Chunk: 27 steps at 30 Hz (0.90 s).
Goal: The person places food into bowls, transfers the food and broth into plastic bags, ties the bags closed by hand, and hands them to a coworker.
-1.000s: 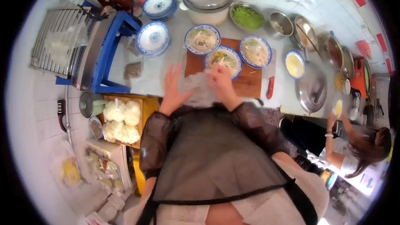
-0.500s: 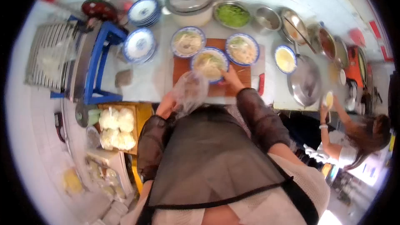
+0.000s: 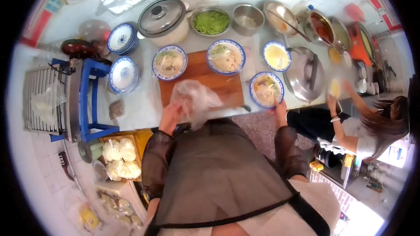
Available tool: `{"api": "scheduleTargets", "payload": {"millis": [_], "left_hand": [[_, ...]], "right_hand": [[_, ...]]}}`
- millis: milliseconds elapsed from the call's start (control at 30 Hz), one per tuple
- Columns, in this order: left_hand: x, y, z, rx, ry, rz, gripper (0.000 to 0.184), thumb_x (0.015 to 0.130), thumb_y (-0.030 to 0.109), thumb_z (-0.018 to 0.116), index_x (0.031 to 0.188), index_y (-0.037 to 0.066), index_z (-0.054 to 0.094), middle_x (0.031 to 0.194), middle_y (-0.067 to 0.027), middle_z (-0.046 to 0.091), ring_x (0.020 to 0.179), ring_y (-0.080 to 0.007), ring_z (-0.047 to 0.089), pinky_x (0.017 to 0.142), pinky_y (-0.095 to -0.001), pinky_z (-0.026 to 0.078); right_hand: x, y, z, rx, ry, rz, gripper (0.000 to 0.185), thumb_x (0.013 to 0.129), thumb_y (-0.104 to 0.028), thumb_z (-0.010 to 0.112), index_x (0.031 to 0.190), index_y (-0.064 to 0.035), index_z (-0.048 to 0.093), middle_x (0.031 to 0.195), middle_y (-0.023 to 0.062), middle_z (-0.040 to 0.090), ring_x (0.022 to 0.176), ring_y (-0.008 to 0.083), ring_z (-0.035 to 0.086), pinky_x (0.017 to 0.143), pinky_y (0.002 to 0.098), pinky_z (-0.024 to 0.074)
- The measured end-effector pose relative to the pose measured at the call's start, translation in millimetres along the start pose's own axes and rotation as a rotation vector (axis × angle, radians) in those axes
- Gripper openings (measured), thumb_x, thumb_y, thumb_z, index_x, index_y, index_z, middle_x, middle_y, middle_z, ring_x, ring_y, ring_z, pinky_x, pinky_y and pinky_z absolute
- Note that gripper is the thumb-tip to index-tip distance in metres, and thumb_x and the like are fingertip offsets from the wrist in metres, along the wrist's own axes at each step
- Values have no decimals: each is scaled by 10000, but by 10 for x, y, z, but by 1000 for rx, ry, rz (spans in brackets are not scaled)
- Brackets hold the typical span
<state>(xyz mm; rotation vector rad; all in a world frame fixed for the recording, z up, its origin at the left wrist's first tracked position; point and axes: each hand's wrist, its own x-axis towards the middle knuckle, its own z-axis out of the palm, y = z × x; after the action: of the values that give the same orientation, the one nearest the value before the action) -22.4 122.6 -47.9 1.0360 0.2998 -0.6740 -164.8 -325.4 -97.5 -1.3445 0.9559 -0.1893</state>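
Observation:
My right hand [image 3: 281,112] grips the near rim of a blue-and-white bowl of noodles [image 3: 266,88] at the counter's front edge, right of the wooden cutting board [image 3: 199,71]. In my left hand [image 3: 170,119] is a crumpled clear plastic bag [image 3: 194,100], hanging over the board's front edge; the fingers are partly behind it. Two more filled bowls stand at the back of the board: one bowl at the left [image 3: 169,63] and one bowl at the right [image 3: 225,57]. A dark knife handle [image 3: 247,108] sticks out at the board's front right corner.
Behind the board stand a lidded pot [image 3: 162,19], a bowl of chopped greens [image 3: 211,22] and a steel pot [image 3: 248,19]. A bowl of yellow food [image 3: 277,57] and a large metal lid [image 3: 305,78] lie rightward. Stacked bowls [image 3: 122,74] stand left. A co-worker [image 3: 354,126] works at right.
My right hand has moved right with the front bowl, off the board to the counter beside it. The left hand still holds the bag. The whole view has shifted.

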Motion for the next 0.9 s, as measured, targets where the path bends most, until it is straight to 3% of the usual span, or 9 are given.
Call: {"api": "scheduleTargets", "payload": {"millis": [200,267,333,400,467,567,667,800,900], "left_hand": [[323,-155,124,-8,253,36,241,890,88,490,1100,-26,527,985,-83,597,895,-190,589,724,-316,493],[351,-146,139,-8,287,31,249,883,86,492,1103,-25,527,962,-76,601,867,-190,592,708,-312,490],[302,-145,213,55,324,55,259,868,80,502,1108,-13,528,903,-74,602,804,-188,597,677,-304,485],[361,-408,16,165,367,130,207,882,99,481,1053,0,544,898,-86,617,769,-182,606,629,-307,486],[413,-498,-37,278,394,216,178,895,117,459,997,12,560,893,-99,633,735,-177,616,581,-310,487],[425,-442,80,528,361,172,187,888,127,476,1002,6,560,876,-89,630,694,-158,601,574,-292,475],[439,-385,244,468,376,294,192,883,143,484,987,3,566,832,-65,619,662,-147,581,575,-276,466],[316,-254,469,195,345,108,153,878,159,528,935,27,579,762,-35,592,644,-124,554,564,-260,446],[320,-242,408,291,392,79,154,848,173,598,893,28,579,750,-50,610,618,-130,573,526,-264,448]], "right_hand": [[459,111,-102,152,-132,116,352,875,-170,586,1156,-7,451,807,102,613,575,170,604,448,269,492],[344,-6,-79,-66,8,144,329,868,-212,604,1114,-27,487,800,95,614,566,176,600,492,285,498],[58,-148,126,-555,188,-373,345,839,-235,631,1111,-52,524,782,102,604,585,187,603,499,315,488],[-58,30,659,-474,-133,-559,224,848,-168,602,1007,-13,575,799,140,627,661,242,622,611,357,497],[-184,-162,1302,-995,-207,-938,193,823,-95,569,1001,-20,565,777,178,633,660,294,632,578,392,499],[123,-162,1721,-1227,-350,-926,230,786,-47,545,1010,6,536,758,192,634,648,332,629,540,406,499],[335,-197,1872,-1444,-440,-1037,246,774,-43,524,1003,46,503,702,174,626,614,326,629,505,395,499],[408,-245,1709,-1382,-601,-1321,200,746,-88,565,900,26,508,682,184,614,653,350,626,564,433,501],[244,-641,1694,-1154,-533,-1025,211,736,-168,599,875,-23,534,717,201,618,681,377,616,592,490,478]]}}
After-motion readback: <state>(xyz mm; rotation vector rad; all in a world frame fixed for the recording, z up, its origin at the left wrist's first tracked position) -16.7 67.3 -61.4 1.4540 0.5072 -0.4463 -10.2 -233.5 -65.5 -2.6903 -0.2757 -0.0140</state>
